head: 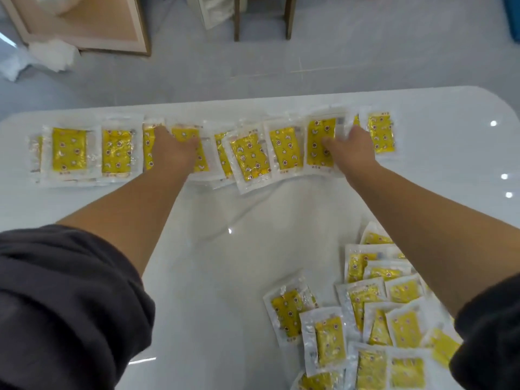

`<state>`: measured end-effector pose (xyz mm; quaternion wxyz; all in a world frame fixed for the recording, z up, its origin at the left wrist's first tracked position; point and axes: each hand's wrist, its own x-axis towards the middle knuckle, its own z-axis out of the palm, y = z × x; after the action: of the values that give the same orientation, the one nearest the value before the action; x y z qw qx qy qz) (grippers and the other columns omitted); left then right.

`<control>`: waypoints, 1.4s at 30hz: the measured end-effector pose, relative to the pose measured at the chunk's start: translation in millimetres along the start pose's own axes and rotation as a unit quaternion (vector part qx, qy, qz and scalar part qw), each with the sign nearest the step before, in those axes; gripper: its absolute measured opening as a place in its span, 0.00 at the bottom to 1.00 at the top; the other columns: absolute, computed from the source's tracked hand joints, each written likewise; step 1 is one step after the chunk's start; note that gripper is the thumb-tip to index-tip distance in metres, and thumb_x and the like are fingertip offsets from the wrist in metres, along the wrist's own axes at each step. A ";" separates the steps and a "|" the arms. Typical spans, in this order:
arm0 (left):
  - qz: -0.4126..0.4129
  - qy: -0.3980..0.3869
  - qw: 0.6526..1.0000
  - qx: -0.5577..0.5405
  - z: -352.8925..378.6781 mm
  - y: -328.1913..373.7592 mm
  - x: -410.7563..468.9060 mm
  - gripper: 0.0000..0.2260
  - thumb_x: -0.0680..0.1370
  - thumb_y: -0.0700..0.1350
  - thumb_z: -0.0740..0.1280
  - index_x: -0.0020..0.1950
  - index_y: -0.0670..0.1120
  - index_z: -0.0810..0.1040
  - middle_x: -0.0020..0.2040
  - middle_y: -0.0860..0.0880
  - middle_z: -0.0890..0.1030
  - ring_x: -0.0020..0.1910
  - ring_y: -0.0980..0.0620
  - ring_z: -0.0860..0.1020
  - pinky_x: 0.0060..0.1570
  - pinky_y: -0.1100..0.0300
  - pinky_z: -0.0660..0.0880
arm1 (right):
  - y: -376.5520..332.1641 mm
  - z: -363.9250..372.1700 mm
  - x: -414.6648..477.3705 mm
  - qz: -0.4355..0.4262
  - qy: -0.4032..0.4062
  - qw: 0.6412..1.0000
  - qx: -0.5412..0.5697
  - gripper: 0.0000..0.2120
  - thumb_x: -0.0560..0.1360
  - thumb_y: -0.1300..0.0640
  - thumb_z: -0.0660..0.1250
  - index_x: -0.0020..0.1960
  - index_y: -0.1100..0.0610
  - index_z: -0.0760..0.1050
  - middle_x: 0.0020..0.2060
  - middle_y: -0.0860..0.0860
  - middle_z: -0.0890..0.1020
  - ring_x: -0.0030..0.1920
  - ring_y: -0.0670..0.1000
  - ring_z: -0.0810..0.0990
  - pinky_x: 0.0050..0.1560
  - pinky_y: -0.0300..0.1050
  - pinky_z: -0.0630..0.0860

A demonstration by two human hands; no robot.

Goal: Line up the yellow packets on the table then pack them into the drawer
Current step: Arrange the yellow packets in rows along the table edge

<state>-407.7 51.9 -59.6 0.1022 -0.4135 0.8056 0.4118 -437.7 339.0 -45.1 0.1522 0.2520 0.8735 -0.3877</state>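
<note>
Several yellow packets in clear wrappers lie in an overlapping row [250,156] along the far side of the white table [225,263]. My left hand [173,150] rests palm down on a packet [185,133] left of the row's middle, fingers spread flat. My right hand [350,149] presses on a packet [320,136] near the row's right end, its thumb lying across the yellow panel. A loose heap of packets [371,319] sits at the near right, partly under my right forearm. No drawer is in view.
Beyond the table's far edge is grey floor with a framed board [84,23] leaning at far left, white wrapping [50,54] beside it, and wooden furniture legs [261,18] at top centre. Dark sleeves cover my upper arms.
</note>
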 end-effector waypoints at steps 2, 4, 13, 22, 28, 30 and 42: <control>0.008 0.012 0.999 0.049 3.2 3.3 -3.4 0.27 0.77 0.46 0.68 0.72 0.41 0.62 0.63 0.46 0.72 0.58 0.47 0.73 0.52 0.56 0.71 | 3.2 -6.4 9.9 0.010 0.004 1.000 -0.017 0.19 0.73 0.56 0.70 0.62 0.58 0.71 0.48 0.51 0.75 0.48 0.51 0.74 0.45 0.44 0.71; 0.029 0.040 0.981 0.188 8.9 5.0 -17.2 0.31 0.75 0.49 0.69 0.73 0.42 0.59 0.69 0.43 0.68 0.67 0.43 0.69 0.61 0.50 0.68 | 9.0 -7.2 14.9 0.019 0.013 0.996 -0.082 0.28 0.73 0.58 0.70 0.70 0.57 0.64 0.55 0.52 0.74 0.54 0.53 0.74 0.50 0.46 0.72; 0.347 -0.100 0.783 0.506 72.6 -12.9 -74.8 0.40 0.77 0.61 0.64 0.79 0.54 0.42 0.79 0.43 0.39 0.77 0.37 0.42 0.72 0.35 0.52 | 46.6 9.4 -12.7 -0.284 -0.133 0.849 -0.425 0.40 0.75 0.54 0.68 0.77 0.42 0.47 0.79 0.52 0.44 0.77 0.63 0.44 0.73 0.64 0.56; 0.340 -0.045 0.762 0.549 79.2 -6.1 -57.9 0.35 0.81 0.51 0.60 0.79 0.48 0.40 0.79 0.42 0.39 0.77 0.38 0.42 0.72 0.36 0.53 | 52.8 13.5 3.1 -0.309 -0.127 0.812 -0.479 0.40 0.77 0.57 0.66 0.78 0.42 0.44 0.78 0.52 0.38 0.76 0.65 0.40 0.74 0.65 0.52; 0.342 -0.055 0.757 0.554 67.7 -9.0 -76.3 0.33 0.81 0.49 0.59 0.79 0.46 0.43 0.79 0.42 0.41 0.78 0.40 0.43 0.73 0.40 0.51 | 55.8 3.4 -8.3 -0.314 -0.133 0.825 -0.452 0.39 0.75 0.59 0.65 0.78 0.44 0.47 0.78 0.52 0.40 0.77 0.61 0.39 0.74 0.65 0.49; 0.363 -0.051 0.780 0.507 67.9 -13.0 -103.7 0.31 0.78 0.47 0.63 0.77 0.45 0.53 0.78 0.41 0.51 0.77 0.41 0.51 0.71 0.43 0.57 | 66.3 -7.4 -27.8 -0.304 -0.132 0.846 -0.418 0.36 0.76 0.61 0.63 0.78 0.46 0.50 0.78 0.52 0.43 0.78 0.59 0.40 0.75 0.62 0.49; 0.139 -0.167 0.902 0.373 91.7 -127.5 -297.3 0.18 0.77 0.50 0.63 0.65 0.47 0.69 0.58 0.47 0.73 0.54 0.48 0.74 0.48 0.54 0.73 | 186.7 -83.7 -172.5 -0.272 -0.266 0.848 -0.370 0.28 0.76 0.59 0.63 0.74 0.50 0.61 0.75 0.51 0.61 0.75 0.53 0.57 0.73 0.51 0.57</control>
<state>-138.8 253.0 -42.0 0.3236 -0.1543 0.9207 0.1540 -196.7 453.3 -23.0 0.3490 -0.1837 0.9118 -0.1143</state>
